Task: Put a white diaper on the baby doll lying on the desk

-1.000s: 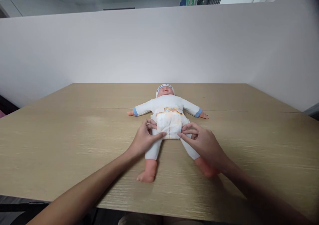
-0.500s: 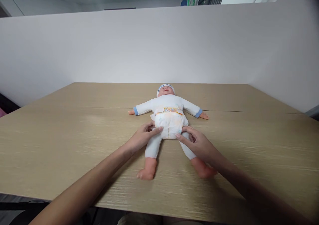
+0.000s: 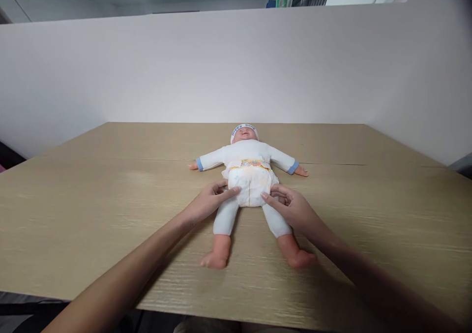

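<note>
A baby doll in a white suit and cap lies on its back on the wooden table, arms spread, bare feet toward me. It wears a white diaper with a coloured waistband. My left hand pinches the diaper's lower left edge at the doll's hip, thumb on top. On the other side my right hand grips the lower right edge, fingers curled under it.
White partition walls close off the back and both sides of the table. The near table edge runs just below the doll's feet.
Both hands have slid a little toward me along the diaper's leg edges and drawn closer in. The doll's right leg is now uncovered by my right hand.
</note>
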The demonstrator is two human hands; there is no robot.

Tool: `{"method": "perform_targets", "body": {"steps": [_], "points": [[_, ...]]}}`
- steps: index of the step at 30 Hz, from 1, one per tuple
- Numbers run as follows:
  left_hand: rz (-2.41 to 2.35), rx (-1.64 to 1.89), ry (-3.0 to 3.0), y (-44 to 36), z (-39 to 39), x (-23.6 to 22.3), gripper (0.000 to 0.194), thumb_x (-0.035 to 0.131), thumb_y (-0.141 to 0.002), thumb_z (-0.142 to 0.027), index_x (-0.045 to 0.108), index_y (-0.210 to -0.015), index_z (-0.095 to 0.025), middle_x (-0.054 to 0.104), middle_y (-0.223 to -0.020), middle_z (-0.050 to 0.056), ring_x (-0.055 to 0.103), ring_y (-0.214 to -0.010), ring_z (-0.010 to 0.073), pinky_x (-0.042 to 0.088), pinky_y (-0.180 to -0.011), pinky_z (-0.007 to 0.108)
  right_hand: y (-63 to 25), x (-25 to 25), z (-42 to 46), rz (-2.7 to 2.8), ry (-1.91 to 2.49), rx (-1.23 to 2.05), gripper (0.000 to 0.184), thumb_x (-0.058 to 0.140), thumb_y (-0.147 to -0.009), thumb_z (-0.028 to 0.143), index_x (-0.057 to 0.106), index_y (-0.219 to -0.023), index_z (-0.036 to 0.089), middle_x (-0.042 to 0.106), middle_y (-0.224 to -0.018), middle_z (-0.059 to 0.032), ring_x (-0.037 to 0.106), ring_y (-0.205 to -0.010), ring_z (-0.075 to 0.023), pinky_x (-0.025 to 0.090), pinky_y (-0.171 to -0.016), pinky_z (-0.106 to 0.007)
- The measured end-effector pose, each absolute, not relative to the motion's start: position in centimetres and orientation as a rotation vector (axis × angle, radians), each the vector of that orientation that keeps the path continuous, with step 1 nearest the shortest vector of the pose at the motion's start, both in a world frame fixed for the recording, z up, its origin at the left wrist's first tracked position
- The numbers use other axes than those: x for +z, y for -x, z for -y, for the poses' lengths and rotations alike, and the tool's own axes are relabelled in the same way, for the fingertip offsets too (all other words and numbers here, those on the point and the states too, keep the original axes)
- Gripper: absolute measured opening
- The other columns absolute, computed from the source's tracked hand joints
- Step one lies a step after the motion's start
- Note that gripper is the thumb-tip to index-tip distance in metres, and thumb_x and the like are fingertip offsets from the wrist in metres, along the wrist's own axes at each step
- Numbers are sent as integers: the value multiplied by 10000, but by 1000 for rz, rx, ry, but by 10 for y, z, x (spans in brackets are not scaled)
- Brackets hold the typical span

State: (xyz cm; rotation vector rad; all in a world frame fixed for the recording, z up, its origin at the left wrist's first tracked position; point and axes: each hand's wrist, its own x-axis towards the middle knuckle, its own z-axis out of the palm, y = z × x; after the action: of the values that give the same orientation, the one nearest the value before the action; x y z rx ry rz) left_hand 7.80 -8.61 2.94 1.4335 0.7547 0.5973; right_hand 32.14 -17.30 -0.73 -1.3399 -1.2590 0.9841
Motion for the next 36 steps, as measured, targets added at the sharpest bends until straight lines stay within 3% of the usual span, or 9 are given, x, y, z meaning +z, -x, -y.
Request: {"method": "perform_targets", "body": {"steps": [6,13,18,24,28,31,33,36], "points": [[-770,650,-1373,-80,86,21,588,867,-832,-620,759,-1172,-153,784,-1211,136,716,-1112,305,550,-937,388,-321,-10,170,1198,1301,1017,530,852,-835,685,711,-957,188,728,-988,-56,658,-925,-218,503,-787,-289],[-804,690,-1405,-80,89,21,538,849,-843,-619,756,-1094,-153,781,-1093,112,710,-979,251,542,-829,349,-318,3,182,1354,1584,615,521,741,-909,719,736,-892,198,475,-634,30,399,-596,-143,284,-564,-282],[-852,716,-1475,-78,89,23,518,835,-848,-631,764,-1040,-155,788,-1037,103,696,-885,219,499,-736,311,-315,7,189,1407,1660,422,507,706,-920,719,798,-898,221,483,-565,26,394,-543,-151,290,-556,-297],[-983,875,-1731,-69,87,32,442,793,-911,-593,814,-1043,-172,819,-979,75,709,-946,239,521,-856,336,-317,7,191,1433,1644,264,462,712,-953,681,830,-942,234,659,-654,-3,498,-543,-163,376,-582,-302],[-961,965,-1919,-62,78,24,550,520,-1078,-623,790,-925,-169,803,-952,61,696,-931,226,490,-867,335,-327,1,183,1452,1551,175,443,680,-1006,631,756,-887,211,631,-648,15,493,-531,-141,393,-566,-276],[-1061,1054,-2044,-56,64,9,554,395,-1125,-602,700,-930,-183,738,-880,38,654,-848,201,477,-828,323,-343,-10,169,1426,1519,76,453,536,-1091,596,643,-880,209,583,-673,18,529,-587,-152,439,-592,-259],[-1195,1127,-2159,-53,51,0,462,419,-1119,-566,652,-977,-193,718,-938,48,637,-890,212,483,-888,341,-357,-19,158,1406,1550,-40,417,457,-1113,556,615,-945,209,618,-759,-11,570,-667,-181,492,-674,-286],[-1334,1230,-2282,-49,30,-9,324,532,-1068,-481,622,-1148,-181,695,-1191,123,595,-1151,285,430,-1100,428,-379,-28,140,1406,1595,-187,367,478,-1063,505,638,-1117,179,701,-1009,-117,631,-926,-275,517,-936,-416]]}}
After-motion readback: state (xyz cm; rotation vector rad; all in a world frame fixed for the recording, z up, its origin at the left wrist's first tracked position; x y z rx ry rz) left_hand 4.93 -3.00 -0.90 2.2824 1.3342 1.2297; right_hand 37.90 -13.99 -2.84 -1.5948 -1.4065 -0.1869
